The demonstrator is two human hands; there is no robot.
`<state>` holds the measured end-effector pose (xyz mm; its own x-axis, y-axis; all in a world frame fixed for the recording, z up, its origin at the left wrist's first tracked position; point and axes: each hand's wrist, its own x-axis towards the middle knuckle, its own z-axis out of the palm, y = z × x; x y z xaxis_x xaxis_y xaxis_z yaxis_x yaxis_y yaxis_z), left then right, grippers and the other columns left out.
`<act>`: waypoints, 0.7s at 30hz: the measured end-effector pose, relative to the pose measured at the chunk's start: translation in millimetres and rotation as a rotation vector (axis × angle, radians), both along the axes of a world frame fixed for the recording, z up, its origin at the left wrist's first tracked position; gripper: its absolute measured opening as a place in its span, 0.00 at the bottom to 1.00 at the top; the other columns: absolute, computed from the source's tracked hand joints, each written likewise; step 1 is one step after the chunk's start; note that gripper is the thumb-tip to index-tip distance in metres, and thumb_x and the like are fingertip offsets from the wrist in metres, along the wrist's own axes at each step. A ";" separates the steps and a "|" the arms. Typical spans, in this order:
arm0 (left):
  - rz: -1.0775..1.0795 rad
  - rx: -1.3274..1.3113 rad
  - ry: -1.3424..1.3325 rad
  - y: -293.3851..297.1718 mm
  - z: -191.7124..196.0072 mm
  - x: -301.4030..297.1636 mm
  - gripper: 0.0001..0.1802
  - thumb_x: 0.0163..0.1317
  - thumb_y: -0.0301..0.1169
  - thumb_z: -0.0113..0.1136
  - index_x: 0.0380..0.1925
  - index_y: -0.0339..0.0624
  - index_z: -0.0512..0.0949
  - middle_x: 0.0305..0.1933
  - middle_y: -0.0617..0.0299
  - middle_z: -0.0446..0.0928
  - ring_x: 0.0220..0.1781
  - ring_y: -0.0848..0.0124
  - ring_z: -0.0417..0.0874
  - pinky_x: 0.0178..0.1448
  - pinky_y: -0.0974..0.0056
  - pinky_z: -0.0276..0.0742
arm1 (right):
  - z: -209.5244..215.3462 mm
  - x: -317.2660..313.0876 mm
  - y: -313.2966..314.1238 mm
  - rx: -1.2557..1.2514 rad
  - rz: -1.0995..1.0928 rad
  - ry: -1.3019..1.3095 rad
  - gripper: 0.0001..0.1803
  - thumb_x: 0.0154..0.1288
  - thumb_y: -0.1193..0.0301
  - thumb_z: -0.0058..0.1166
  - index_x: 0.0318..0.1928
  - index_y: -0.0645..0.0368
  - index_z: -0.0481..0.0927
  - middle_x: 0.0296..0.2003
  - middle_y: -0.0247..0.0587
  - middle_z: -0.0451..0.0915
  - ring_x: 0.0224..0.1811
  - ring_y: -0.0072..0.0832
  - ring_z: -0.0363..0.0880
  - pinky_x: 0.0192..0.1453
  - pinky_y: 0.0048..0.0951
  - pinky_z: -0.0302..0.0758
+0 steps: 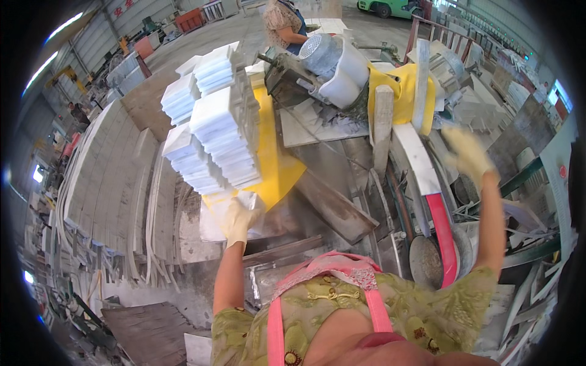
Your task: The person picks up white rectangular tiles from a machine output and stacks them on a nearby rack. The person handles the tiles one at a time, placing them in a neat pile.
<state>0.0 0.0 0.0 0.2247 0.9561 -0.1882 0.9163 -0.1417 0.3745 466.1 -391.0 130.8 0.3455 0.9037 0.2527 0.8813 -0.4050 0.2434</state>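
My left hand (238, 221), in a pale glove, is closed on a white stone tile (251, 199) at the near end of a yellow sheet (278, 174). Just beyond it, several stacks of white stone tiles (221, 116) stand side by side on that sheet. Over on the right, my right hand (468, 152), gloved too and blurred by motion, is raised with its fingers apart and nothing visible in it. It is nearest to a long narrow machine guard, white (416, 157) at its far part and red (444, 238) at its near part.
Beyond the guard sits a machine with a motor (320, 55) and a yellow cover (390, 91). An upright wooden post (383, 125) stands beside it. Long stone slabs (104, 177) lean in a row at left. Another person (285, 27) is at the far side; a green vehicle (390, 6) stands behind.
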 end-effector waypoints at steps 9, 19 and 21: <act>0.148 0.117 -0.055 -5.1 -18.4 -7.5 0.39 0.41 0.44 0.75 0.52 0.31 0.75 0.47 0.37 0.84 0.51 0.45 0.86 0.56 0.51 0.81 | -220.1 -27.9 -73.9 -0.174 -0.372 0.497 0.57 0.49 0.59 0.75 0.76 0.59 0.57 0.75 0.54 0.59 0.78 0.47 0.56 0.78 0.45 0.59; 0.230 0.085 0.039 4.3 -12.3 -1.1 0.38 0.43 0.43 0.73 0.52 0.28 0.75 0.46 0.34 0.84 0.52 0.42 0.86 0.57 0.50 0.80 | -224.4 -46.0 -25.5 -0.033 -0.515 0.429 0.52 0.58 0.57 0.69 0.77 0.58 0.55 0.79 0.48 0.53 0.82 0.45 0.47 0.81 0.56 0.49; 0.235 0.099 0.044 -1.4 -14.4 -2.7 0.39 0.43 0.43 0.72 0.52 0.28 0.75 0.46 0.34 0.84 0.52 0.42 0.86 0.56 0.49 0.80 | -235.6 -46.1 -14.3 0.026 -0.534 0.374 0.49 0.60 0.57 0.67 0.77 0.58 0.56 0.78 0.48 0.53 0.82 0.45 0.47 0.81 0.58 0.48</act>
